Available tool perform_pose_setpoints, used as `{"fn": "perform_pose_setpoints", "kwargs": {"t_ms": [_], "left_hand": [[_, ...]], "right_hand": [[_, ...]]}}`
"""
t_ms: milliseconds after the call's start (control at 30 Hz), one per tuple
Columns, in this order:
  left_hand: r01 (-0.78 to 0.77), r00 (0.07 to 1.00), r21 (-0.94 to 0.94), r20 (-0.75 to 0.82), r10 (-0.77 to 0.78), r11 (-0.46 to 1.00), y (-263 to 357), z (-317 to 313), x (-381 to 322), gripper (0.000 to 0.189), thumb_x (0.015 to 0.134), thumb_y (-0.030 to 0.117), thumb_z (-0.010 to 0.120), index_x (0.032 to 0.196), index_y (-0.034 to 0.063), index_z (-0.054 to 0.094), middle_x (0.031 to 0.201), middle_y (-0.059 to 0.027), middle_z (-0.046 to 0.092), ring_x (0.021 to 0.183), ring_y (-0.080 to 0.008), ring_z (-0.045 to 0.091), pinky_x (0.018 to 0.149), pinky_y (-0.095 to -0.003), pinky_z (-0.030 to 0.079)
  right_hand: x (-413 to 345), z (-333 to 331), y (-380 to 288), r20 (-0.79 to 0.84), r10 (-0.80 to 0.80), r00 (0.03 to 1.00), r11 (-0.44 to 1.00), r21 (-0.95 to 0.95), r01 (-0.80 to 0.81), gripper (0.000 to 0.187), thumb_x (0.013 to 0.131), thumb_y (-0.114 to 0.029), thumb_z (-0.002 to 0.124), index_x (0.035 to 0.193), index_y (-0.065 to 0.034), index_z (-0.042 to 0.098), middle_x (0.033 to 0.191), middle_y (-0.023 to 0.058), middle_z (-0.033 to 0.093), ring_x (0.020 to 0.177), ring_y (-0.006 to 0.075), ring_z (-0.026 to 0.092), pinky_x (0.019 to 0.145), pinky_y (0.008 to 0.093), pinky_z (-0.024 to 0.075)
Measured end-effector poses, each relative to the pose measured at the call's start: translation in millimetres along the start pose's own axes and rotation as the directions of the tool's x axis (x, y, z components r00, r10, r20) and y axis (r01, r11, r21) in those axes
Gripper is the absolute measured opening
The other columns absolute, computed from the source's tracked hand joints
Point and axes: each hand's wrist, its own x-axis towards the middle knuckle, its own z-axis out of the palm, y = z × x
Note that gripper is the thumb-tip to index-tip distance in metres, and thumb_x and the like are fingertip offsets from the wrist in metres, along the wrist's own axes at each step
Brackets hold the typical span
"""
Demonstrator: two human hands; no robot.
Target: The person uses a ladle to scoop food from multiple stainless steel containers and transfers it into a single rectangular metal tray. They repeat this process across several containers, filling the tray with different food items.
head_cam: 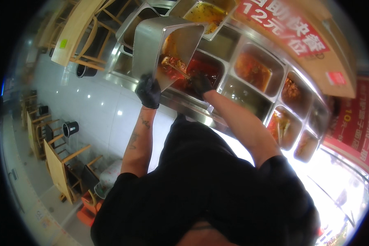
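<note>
My left hand, in a black glove, is closed on the near edge of a deep stainless steel food pan. The pan is tilted on its side, its mouth towards the right, with reddish food remains inside. My right hand, also gloved in black, holds a thin stick-like utensil, perhaps chopsticks, whose far end reaches into the food in the pan. Below and to the right of the tilted pan is a pan of dark red, oily liquid set in the steel counter. The right fingers are partly hidden against it.
More steel pans surround these: one with yellow oily liquid beyond, one with orange-red food at right. The counter's steel edge runs before me. A cardboard box stands behind; wooden tables and a black bin are left.
</note>
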Motion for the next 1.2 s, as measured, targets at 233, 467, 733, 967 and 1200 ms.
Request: {"fn": "perform_pose_setpoints", "kwargs": {"t_ms": [233,467,733,967,1200], "left_hand": [[-0.005,0.999,0.045,0.039,0.003,0.999,-16,7,0,0.007,0.08,0.003,0.066,0.087,0.0021,0.065,0.087,-0.0176,0.066,0.078,-0.0358,0.065,0.067,-0.04,0.054],[0.048,0.999,-0.013,0.002,-0.048,0.999,-18,13,1,0.006,0.078,-0.001,0.065,0.084,0.0005,0.064,0.086,-0.0178,0.065,0.075,-0.0353,0.064,0.067,-0.0379,0.053],[0.053,0.999,-0.079,0.001,-0.053,0.995,3,6,10,0.009,0.076,-0.005,0.063,0.084,-0.001,0.067,0.089,-0.0169,0.066,0.078,-0.0329,0.065,0.069,-0.0328,0.053],[0.063,0.998,-0.067,-0.008,-0.064,0.996,-1,5,14,0.017,0.077,-0.007,0.062,0.092,-0.0003,0.068,0.089,-0.017,0.067,0.079,-0.0326,0.066,0.071,-0.0349,0.053],[0.267,0.958,-0.13,-0.066,-0.277,0.955,-21,-9,21,0.014,0.077,-0.001,0.064,0.091,-0.0028,0.065,0.086,-0.017,0.066,0.076,-0.0301,0.064,0.069,-0.0366,0.052]], "right_hand": [[-66,-43,-2,0.008,0.111,0.994,0.993,0.036,-0.111,0.026,0.092,-0.023,0.05,0.103,-0.007,0.067,0.099,0.0206,0.066,0.09,0.0375,0.063,0.082,0.0428,0.0495],[-61,-41,-7,-0.143,0.035,0.989,0.999,0.008,-0.034,0.017,0.088,-0.02,0.056,0.091,-0.0103,0.069,0.095,0.0135,0.065,0.087,0.0324,0.064,0.074,0.0422,0.053],[7,1,-7,0.15,-0.062,0.987,0.977,-0.191,0.09,0.02,0.087,-0.021,0.055,0.089,-0.0049,0.068,0.097,0.015,0.067,0.087,0.035,0.064,0.077,0.0439,0.0529],[-125,-30,45,-0.009,-0.014,1.0,0.993,-0.115,0.013,0.025,0.093,-0.025,0.048,0.09,-0.0076,0.066,0.09,0.0172,0.066,0.088,0.0329,0.063,0.083,0.0408,0.0496],[-151,-40,53,-0.032,0.211,0.977,0.977,0.01,-0.211,0.021,0.091,-0.013,0.048,0.085,-0.0095,0.067,0.092,0.0138,0.067,0.089,0.0326,0.063,0.081,0.0408,0.05]]}}
